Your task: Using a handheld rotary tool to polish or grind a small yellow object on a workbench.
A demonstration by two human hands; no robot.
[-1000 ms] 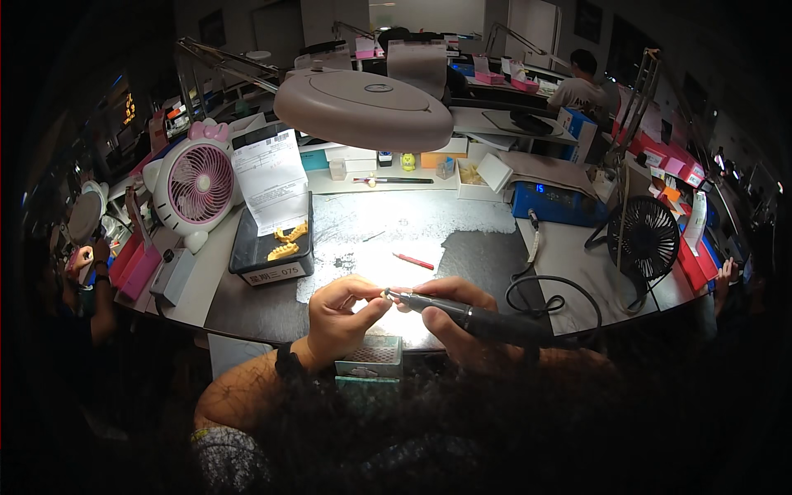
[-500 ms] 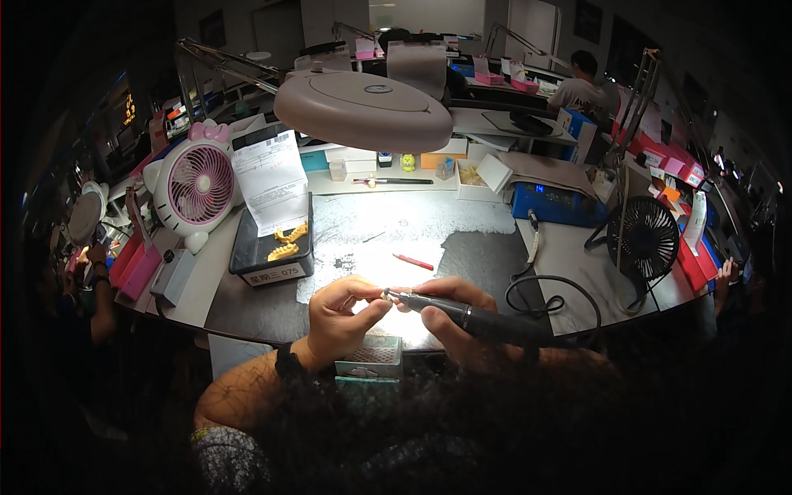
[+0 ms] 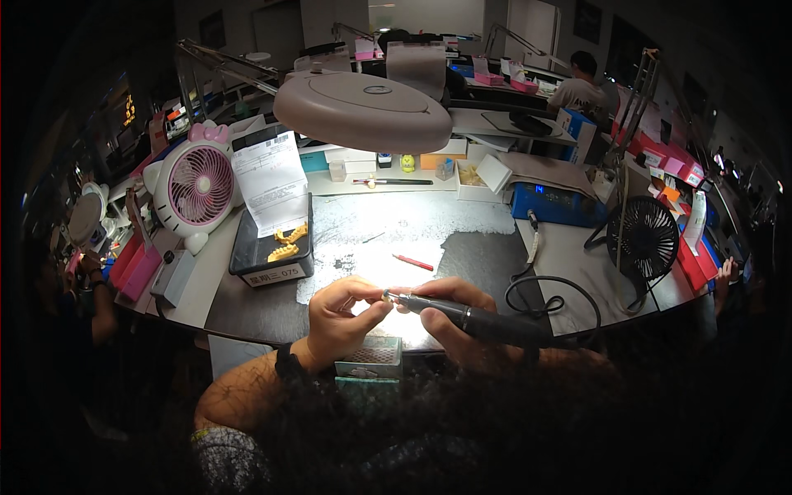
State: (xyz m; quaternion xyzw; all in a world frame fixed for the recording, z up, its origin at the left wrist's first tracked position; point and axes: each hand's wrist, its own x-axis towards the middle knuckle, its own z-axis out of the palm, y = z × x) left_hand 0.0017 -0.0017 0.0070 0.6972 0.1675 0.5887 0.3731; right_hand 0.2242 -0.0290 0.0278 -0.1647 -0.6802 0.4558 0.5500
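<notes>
My right hand grips a dark grey rotary handpiece like a pen, its metal tip pointing left. My left hand pinches a very small piece against that tip; the piece is too small to make out. Both hands hover over the brightly lit front edge of the grey workbench. A black cable loops from the handpiece across the bench to the right. A small grilled box sits just below my hands at the bench edge.
A round lamp head hangs over the bench. A black tray with yellow dental models and a paper slip stands left, beside a pink fan. A red pencil, blue control box and black fan lie right. Other people work nearby.
</notes>
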